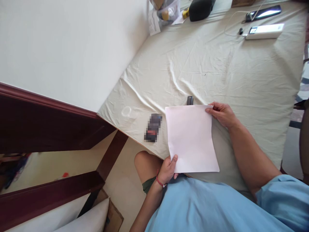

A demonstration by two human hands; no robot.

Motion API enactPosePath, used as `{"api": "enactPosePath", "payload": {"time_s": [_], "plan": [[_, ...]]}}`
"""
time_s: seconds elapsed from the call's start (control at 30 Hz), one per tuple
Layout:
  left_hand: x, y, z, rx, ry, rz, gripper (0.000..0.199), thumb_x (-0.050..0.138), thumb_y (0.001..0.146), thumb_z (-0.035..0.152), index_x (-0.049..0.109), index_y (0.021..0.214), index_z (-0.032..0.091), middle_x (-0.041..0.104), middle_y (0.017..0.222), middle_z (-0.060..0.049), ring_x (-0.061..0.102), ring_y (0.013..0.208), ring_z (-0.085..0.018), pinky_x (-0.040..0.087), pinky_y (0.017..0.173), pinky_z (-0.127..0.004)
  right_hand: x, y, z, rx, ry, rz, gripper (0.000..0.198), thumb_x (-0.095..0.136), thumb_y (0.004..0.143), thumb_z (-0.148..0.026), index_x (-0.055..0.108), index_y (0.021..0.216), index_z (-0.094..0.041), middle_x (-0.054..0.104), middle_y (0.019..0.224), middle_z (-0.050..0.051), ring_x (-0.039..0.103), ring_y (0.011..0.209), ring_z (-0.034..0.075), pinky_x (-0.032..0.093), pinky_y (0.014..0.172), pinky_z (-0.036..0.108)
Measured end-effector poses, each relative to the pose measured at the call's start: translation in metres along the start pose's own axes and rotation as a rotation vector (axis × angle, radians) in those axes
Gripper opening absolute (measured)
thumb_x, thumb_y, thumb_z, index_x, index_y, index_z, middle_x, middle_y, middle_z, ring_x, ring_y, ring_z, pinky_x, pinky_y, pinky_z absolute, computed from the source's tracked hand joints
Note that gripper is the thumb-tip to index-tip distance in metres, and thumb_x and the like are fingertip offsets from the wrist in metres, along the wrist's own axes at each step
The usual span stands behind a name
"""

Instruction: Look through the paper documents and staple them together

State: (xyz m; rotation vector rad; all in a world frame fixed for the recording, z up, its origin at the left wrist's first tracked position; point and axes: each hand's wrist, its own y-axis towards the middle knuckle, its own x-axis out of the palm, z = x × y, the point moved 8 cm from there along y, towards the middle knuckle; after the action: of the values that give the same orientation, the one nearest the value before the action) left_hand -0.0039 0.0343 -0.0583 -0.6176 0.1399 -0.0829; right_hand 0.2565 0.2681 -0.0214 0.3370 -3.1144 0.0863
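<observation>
Beige sheet (241,77) covers the bed I work over. Nearest me, my left hand (169,169) pinches the white paper (190,138) at its near corner; my right hand (223,114) grips the far corner. Just beyond the paper's far edge, a small dark object (189,100) peeks out. Far off lie a white power bank (265,31) and phone (264,13); I can read no writing.

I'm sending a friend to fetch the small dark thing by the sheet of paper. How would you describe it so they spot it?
On the bed sheet, find the white paper held by both hands. The small dark object pokes out past the paper's far edge. Unlike the blurred dark item beside the paper, it is partly hidden by it.
</observation>
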Motion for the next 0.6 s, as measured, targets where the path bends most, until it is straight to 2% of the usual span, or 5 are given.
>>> {"api": "enactPosePath", "payload": {"time_s": [0.13,0.23,0.37,0.43,0.6], "plan": [[0.004,0.001,-0.003,-0.036,-0.105,0.001,0.063,0.062,0.083,0.078,0.058,0.094,0.016,0.06,0.056,0.003,0.04,0.036,-0.006,0.028,0.035,-0.019,-0.008,0.002,0.017,0.017,0.083,0.151,0.031,0.079,0.075,-0.051,0.068,0.084,-0.023,0.058,0.069,-0.002,0.048,0.061,0.014,0.038,0.058,0.03],[-0.001,-0.004,-0.005,-0.048,-0.061,0.043,0.064,0.058,0.085,0.08,0.057,0.094,0.016,0.063,0.06,0.001,0.041,0.04,-0.006,0.031,0.04,-0.019,-0.009,0.005,0.022,-0.02,0.077,0.211,0.026,0.077,0.077,-0.046,0.068,0.087,-0.024,0.058,0.072,-0.002,0.048,0.062,0.014,0.039,0.059,0.03],[-0.02,-0.008,0.008,0.062,0.183,0.178,0.062,0.048,0.092,0.077,0.06,0.099,0.017,0.061,0.064,0.0,0.056,0.053,-0.014,0.045,0.051,-0.025,-0.017,0.004,0.018,-0.089,-0.002,0.297,0.019,0.076,0.079,-0.038,0.065,0.084,-0.024,0.055,0.072,-0.003,0.042,0.06,0.012,0.035,0.058,0.029],[-0.028,-0.006,0.017,0.137,0.319,0.225,0.056,0.043,0.098,0.071,0.061,0.1,0.018,0.063,0.069,-0.002,0.061,0.061,-0.017,0.05,0.059,-0.029,-0.023,0.002,0.013,-0.12,-0.056,0.337,0.017,0.075,0.081,-0.037,0.065,0.082,-0.024,0.056,0.073,-0.003,0.044,0.062,0.013,0.036,0.061,0.03],[-0.043,0.006,0.029,0.285,0.643,0.42,0.045,0.035,0.103,0.059,0.058,0.088,0.023,0.065,0.071,-0.007,0.064,0.066,-0.023,0.047,0.065,-0.033,-0.027,-0.001,0.007,-0.14,-0.19,0.378,0.016,0.069,0.085,-0.04,0.068,0.085,-0.025,0.062,0.076,0.0,0.053,0.069,0.017,0.043,0.068,0.034]]}}
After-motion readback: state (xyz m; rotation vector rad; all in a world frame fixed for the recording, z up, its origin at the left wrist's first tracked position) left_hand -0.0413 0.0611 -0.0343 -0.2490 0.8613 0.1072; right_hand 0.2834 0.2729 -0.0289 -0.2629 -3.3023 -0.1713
